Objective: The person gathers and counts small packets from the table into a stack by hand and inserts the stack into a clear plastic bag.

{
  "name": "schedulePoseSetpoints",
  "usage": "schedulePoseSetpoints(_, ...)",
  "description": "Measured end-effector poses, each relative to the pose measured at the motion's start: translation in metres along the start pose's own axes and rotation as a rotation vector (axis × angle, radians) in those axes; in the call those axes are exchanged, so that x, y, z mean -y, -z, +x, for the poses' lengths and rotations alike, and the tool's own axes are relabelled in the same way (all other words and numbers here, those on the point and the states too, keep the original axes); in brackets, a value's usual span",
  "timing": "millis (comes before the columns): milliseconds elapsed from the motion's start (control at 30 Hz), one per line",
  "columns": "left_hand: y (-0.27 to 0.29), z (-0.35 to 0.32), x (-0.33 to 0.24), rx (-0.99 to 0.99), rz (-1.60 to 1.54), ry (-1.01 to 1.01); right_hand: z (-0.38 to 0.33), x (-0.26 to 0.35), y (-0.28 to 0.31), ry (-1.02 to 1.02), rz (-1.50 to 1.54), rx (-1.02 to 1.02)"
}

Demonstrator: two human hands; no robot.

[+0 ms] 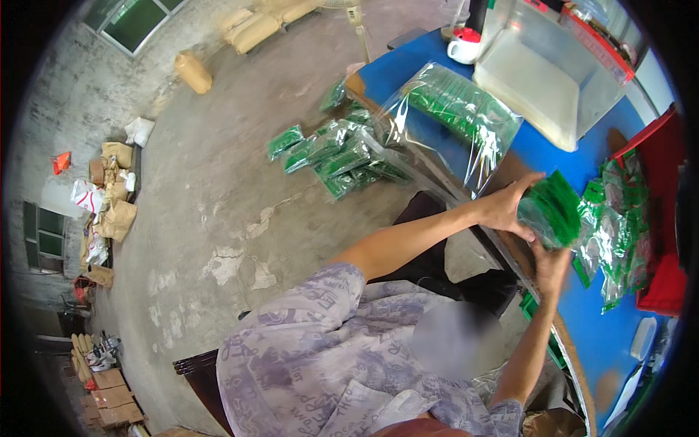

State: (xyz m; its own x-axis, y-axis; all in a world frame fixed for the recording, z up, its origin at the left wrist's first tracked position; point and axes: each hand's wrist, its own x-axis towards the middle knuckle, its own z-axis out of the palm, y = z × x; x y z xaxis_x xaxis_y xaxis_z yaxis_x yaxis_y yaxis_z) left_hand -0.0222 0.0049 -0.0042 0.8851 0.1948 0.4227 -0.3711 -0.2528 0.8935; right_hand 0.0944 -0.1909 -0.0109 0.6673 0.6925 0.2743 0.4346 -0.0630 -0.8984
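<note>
Both hands grip a stack of small green-and-clear plastic packets (557, 207), held upright over the table's near edge. My left hand (504, 210) closes on the stack's left side, fingers and thumb bent round it. My right hand (549, 264) holds it from below, its fingers partly hidden behind the stack. Just beyond lies a large clear plastic bag (486, 135) with rows of green packets inside, one corner hanging over the edge. To the right of my hands, loose green packets (615, 226) are heaped on the blue tabletop (535, 162).
A red bin (659, 280) stands tilted behind the loose packets. At the back are a clear plastic box (528, 84) and a white mug with a red lid (464, 47). Filled green bags (338, 153) are piled on the floor left of the table. A fan stand (358, 33) stands farther off.
</note>
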Motion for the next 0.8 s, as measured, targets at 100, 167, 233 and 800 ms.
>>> schedulePoseSetpoints(100,-0.016,0.006,0.002,-0.049,0.006,-0.005,-0.002,0.008,-0.017,0.042,0.046,-0.109)
schedulePoseSetpoints(167,-0.017,0.011,-0.018,-0.119,0.168,-0.051,0.001,0.014,-0.012,0.019,-0.005,-0.076)
schedulePoseSetpoints(233,0.006,0.013,-0.037,-0.141,0.359,-0.102,0.009,0.035,-0.011,-0.153,-0.208,0.043)
schedulePoseSetpoints(800,-0.013,-0.032,-0.035,-0.090,-0.184,0.241,-0.013,0.040,0.041,-0.100,0.093,0.282)
